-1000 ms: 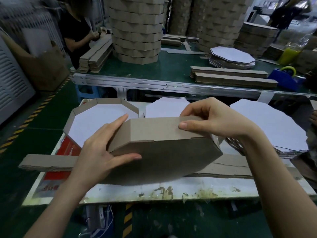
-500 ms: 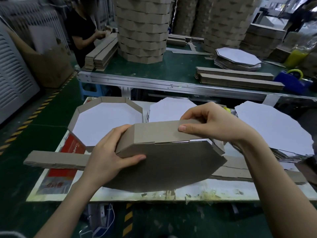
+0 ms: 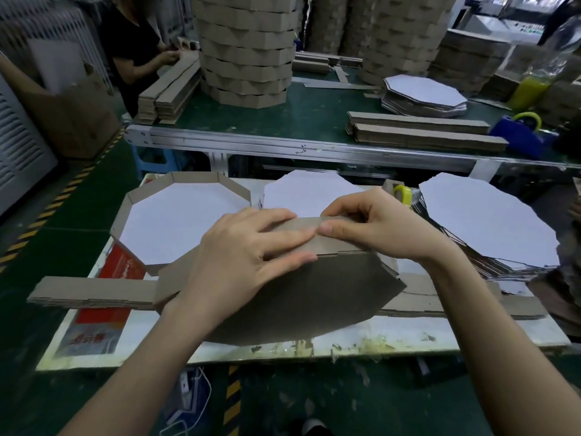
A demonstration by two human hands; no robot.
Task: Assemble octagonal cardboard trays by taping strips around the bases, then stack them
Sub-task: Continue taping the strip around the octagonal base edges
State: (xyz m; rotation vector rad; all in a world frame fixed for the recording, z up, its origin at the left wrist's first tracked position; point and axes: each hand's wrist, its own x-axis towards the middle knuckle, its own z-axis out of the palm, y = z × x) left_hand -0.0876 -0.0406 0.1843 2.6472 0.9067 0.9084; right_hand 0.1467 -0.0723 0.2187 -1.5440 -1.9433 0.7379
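Note:
A brown octagonal tray (image 3: pixel 314 297) stands tilted on its edge at the middle of the white work board (image 3: pixel 408 338), its underside facing me. My left hand (image 3: pixel 248 259) lies flat over its top wall strip, fingers straight and pressing. My right hand (image 3: pixel 374 228) pinches the same wall strip (image 3: pixel 330 243) from the right, thumb on the outside, fingers curled over the rim. A finished tray (image 3: pixel 151 190) with a white floor lies at the left. White octagonal bases lie behind (image 3: pixel 308 190) and in a stack at the right (image 3: pixel 490 221).
Flat cardboard strips (image 3: pixel 94 292) lie across the board under the tray. A yellow tape roll (image 3: pixel 404 193) sits behind my right hand. On the green table beyond are tall tray stacks (image 3: pixel 248 48), strip bundles (image 3: pixel 421 133), a blue tape dispenser (image 3: pixel 522 133) and a person (image 3: pixel 135 48) at the far left.
My left hand slid from the tray's left side up onto the top wall strip, meeting my right hand. The tray has tipped more upright and shifted slightly left.

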